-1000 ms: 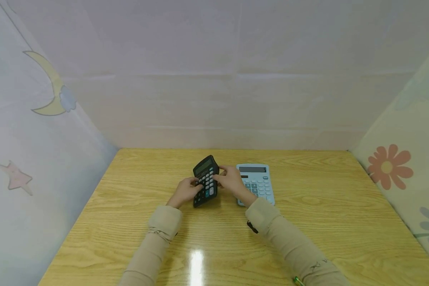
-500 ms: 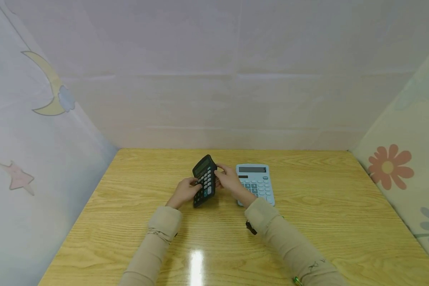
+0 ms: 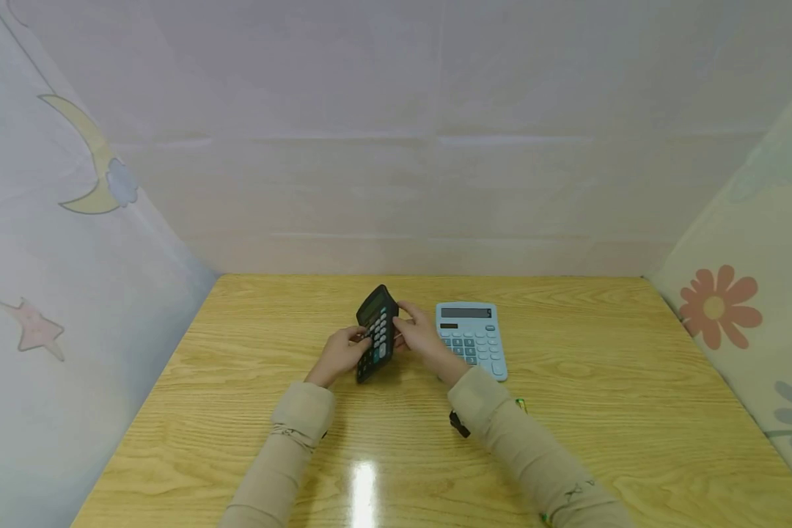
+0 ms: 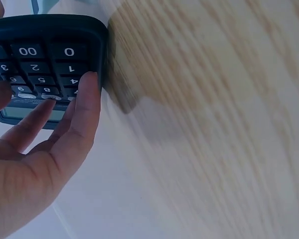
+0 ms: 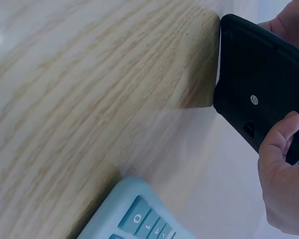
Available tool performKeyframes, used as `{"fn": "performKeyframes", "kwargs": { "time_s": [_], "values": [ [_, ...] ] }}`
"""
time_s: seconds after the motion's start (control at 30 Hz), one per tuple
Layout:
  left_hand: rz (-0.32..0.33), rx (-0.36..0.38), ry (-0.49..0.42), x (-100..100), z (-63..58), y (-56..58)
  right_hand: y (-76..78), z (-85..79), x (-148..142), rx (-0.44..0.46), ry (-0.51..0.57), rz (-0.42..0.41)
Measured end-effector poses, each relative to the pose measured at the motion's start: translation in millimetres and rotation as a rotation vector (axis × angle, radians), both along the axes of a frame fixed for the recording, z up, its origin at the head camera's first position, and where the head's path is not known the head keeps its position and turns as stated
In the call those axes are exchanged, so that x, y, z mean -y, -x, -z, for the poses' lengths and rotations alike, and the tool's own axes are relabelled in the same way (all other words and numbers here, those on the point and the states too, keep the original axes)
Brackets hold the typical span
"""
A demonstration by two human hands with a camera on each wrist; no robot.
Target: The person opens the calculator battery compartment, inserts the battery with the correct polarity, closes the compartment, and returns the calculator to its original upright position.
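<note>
A black calculator (image 3: 379, 331) stands tilted above the wooden table, screen end up and its keys turned toward the left. My left hand (image 3: 339, 354) grips its left side; in the left wrist view the fingers (image 4: 87, 94) lie against the keys. At the opposite edge my right hand (image 3: 422, 336) holds it. The right wrist view shows the calculator's dark back (image 5: 239, 64) with a round sticker (image 5: 254, 99), and a fingertip of the right hand (image 5: 289, 184) resting on that back. Part of the right hand's grip is hidden.
A light blue calculator (image 3: 482, 337) lies face up just right of the black one, partly under my right wrist. A small green and gold object (image 3: 521, 404) shows beside the right sleeve. Printed cloth walls (image 3: 435, 198) enclose the table's back and sides.
The black calculator has turned its face further left. My right hand has shifted slightly left, its thumb going from the front keys to the edge. The left hand stays in place.
</note>
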State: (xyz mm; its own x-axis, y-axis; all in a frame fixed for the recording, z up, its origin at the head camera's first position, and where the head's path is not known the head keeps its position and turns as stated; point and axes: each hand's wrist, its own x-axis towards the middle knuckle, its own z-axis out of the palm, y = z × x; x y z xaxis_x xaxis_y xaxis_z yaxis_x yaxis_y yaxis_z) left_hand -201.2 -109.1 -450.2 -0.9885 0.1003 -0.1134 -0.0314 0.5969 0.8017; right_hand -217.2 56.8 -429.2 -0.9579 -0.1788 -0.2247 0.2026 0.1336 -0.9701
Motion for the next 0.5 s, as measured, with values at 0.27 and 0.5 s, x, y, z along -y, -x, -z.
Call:
{"fn": "performKeyframes", "kwargs": {
  "time_s": [0.27, 0.5],
  "values": [
    [0.002, 0.007, -0.003, 0.4, -1.7, -1.5, -2.6, -3.4, 3.4, -0.001, -0.020, -0.004],
    [0.001, -0.007, 0.005, 0.7, -1.4, -1.5, -3.6, -4.1, 4.3, 0.021, -0.011, -0.009]
  ]
}}
